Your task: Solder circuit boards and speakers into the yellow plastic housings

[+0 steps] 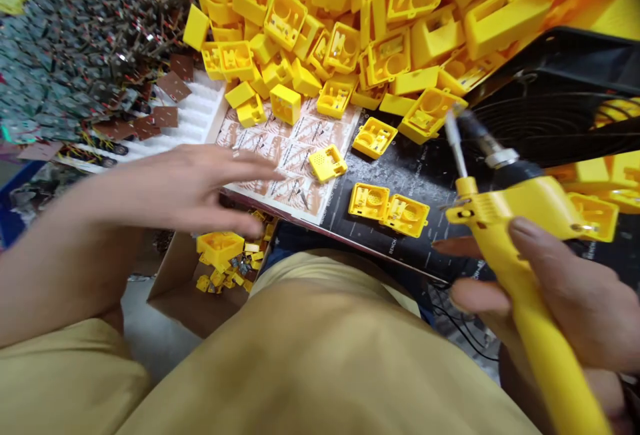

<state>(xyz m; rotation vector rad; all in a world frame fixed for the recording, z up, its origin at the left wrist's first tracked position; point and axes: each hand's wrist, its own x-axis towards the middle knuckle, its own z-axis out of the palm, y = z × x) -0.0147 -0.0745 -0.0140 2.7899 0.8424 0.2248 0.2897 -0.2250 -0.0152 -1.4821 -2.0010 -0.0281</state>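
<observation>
My right hand (565, 288) is closed round the yellow handle of a soldering gun (505, 221) whose metal tip points up and left over the black mat (400, 175). My left hand (200, 185) reaches out flat over the bench edge with fingers stretched, holding nothing, blurred by motion. It hovers just left of a small yellow speaker-grille cover (327, 163). Two open yellow plastic cases (389, 208) lie side by side on the mat below the gun's tip. Another open case (374, 137) lies farther back.
A big heap of yellow plastic housings (350, 21) fills the back of the bench. A pile of small circuit boards with wires (75, 41) lies at the left. A black fan (550, 115) stands at the right. A cardboard box with yellow parts (220, 261) sits below the bench.
</observation>
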